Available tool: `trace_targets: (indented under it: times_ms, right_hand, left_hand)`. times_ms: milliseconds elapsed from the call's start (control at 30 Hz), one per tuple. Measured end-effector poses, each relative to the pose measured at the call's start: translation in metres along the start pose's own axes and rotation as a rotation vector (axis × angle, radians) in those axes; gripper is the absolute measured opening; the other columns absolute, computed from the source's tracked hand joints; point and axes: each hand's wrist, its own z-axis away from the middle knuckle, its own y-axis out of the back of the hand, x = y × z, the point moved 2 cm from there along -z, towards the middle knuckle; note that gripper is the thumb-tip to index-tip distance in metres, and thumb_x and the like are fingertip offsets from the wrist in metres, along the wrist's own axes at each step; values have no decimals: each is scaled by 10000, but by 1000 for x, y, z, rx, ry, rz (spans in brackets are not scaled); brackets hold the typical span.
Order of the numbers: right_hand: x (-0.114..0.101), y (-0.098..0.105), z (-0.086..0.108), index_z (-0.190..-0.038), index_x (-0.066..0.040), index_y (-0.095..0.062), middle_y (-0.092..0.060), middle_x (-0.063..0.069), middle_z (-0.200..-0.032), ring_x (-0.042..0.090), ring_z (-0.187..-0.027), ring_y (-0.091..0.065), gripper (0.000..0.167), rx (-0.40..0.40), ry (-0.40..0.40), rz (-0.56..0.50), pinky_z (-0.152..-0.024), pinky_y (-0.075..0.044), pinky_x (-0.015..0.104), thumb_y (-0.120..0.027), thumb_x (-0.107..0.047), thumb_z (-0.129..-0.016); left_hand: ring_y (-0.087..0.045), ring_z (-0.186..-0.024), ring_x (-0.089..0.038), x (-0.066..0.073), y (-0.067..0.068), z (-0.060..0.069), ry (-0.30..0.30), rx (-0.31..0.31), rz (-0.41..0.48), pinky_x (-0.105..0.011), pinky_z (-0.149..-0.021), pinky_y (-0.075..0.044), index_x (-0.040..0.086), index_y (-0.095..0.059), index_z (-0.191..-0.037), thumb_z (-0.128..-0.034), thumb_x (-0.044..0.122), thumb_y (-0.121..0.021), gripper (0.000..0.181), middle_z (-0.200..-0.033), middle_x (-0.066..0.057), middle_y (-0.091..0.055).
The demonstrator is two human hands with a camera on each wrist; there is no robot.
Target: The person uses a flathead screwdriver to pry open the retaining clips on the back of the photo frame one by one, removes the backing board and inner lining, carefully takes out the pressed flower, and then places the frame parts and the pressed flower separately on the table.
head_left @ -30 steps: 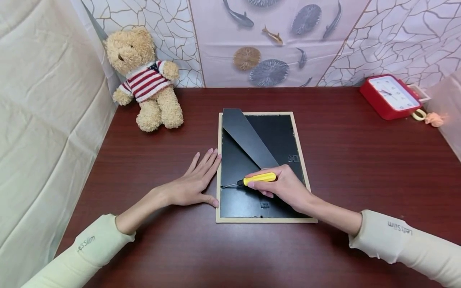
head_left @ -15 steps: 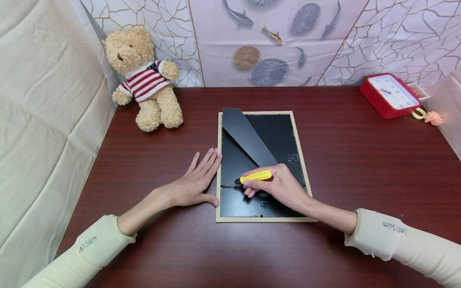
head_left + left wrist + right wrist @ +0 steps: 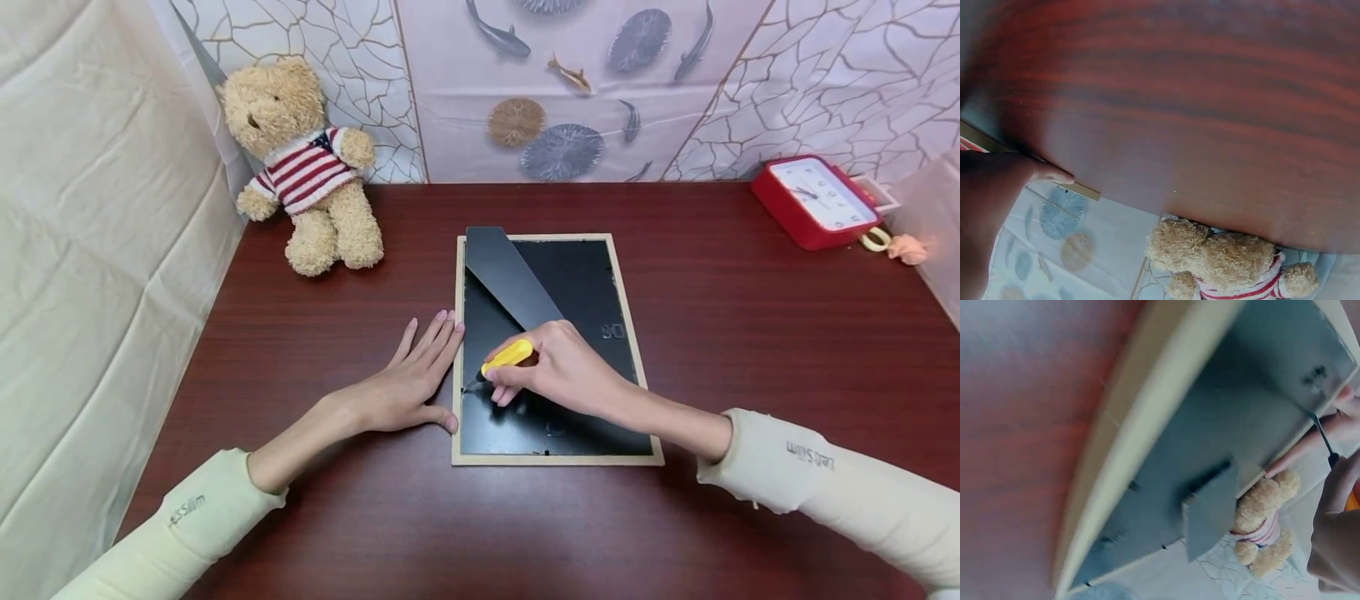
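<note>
A picture frame (image 3: 656, 446) with a pale wooden rim lies face down on the table, its black backing board (image 3: 570, 267) upward. A black stand leg (image 3: 517, 275) slants across the backing. My right hand (image 3: 573, 371) grips a screwdriver (image 3: 510, 354) by its yellow handle. In the right wrist view the screwdriver's thin shaft (image 3: 1322, 432) reaches down to the backing near the rim. The tip is by a small dark tab at the left edge. My left hand (image 3: 408, 383) lies flat with fingers spread, its fingertips and thumb touching the frame's left rim.
A teddy bear (image 3: 311, 171) in a striped sweater sits at the back left. A red clock (image 3: 817, 200) stands at the back right, beside a small peach-coloured item (image 3: 907, 249). Patterned cloth (image 3: 570, 83) hangs behind the dark red table (image 3: 360, 525).
My right hand has moved left and slightly up over the frame, and the screwdriver handle now stands steeper. Its tip stays near the left edge. The left hand keeps its place.
</note>
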Motion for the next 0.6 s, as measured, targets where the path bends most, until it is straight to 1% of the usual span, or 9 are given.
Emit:
trace_targets:
  times_ms: [100, 200, 267, 400, 500, 600]
  right_hand:
    - [-8, -1, -5, -1068, 35, -829, -823, -5, -773, 123, -708, -814, 124, -13, 25, 59, -733, -632, 222, -807, -36, -970]
    - [-16, -3, -10, -1034, 37, -831, -814, -12, -746, 100, -689, -806, 101, -25, 40, 111, -737, -623, 210, -808, -29, -961]
    - [-20, -5, -12, -1019, 40, -833, -812, -14, -739, 93, -688, -804, 91, -33, 30, 132, -744, -616, 202, -809, -23, -957]
    - [-28, -9, -16, -950, 21, -835, -799, -46, -717, 78, -692, -800, 66, -40, -6, 195, -702, -573, 192, -808, -39, -958]
    - [-34, -12, -19, -888, 3, -823, -784, -61, -699, 84, -694, -800, 103, -49, -15, 244, -667, -554, 204, -796, -62, -964]
    - [-37, -12, -21, -859, -6, -810, -776, -60, -690, 95, -691, -800, 131, -71, -21, 273, -676, -570, 206, -789, -75, -968]
  left_hand:
    - [172, -1694, -414, 3, 2, 0, -6, -5, 8, -664, -1314, 154, -79, 28, -1721, -929, 576, -744, 1285, -1812, -274, 129]
    - [134, -1691, -458, 10, 9, 2, -14, -1, 23, -695, -1310, 126, -111, -5, -1710, -940, 522, -768, 1255, -1803, -314, 96]
    - [111, -1688, -480, 14, 12, 3, -22, 6, 27, -711, -1307, 111, -126, -23, -1704, -938, 498, -782, 1246, -1796, -335, 77]
    - [105, -1684, -492, 16, 13, 3, -7, -7, 12, -718, -1305, 104, -137, -26, -1698, -939, 457, -796, 1234, -1792, -345, 79]
    - [101, -1683, -498, 16, 13, 3, 4, -15, 8, -719, -1306, 99, -143, -34, -1695, -944, 433, -803, 1220, -1791, -348, 72]
    - [98, -1686, -492, 17, 13, 4, 12, -18, 7, -715, -1310, 92, -141, -39, -1697, -951, 430, -805, 1212, -1797, -339, 60]
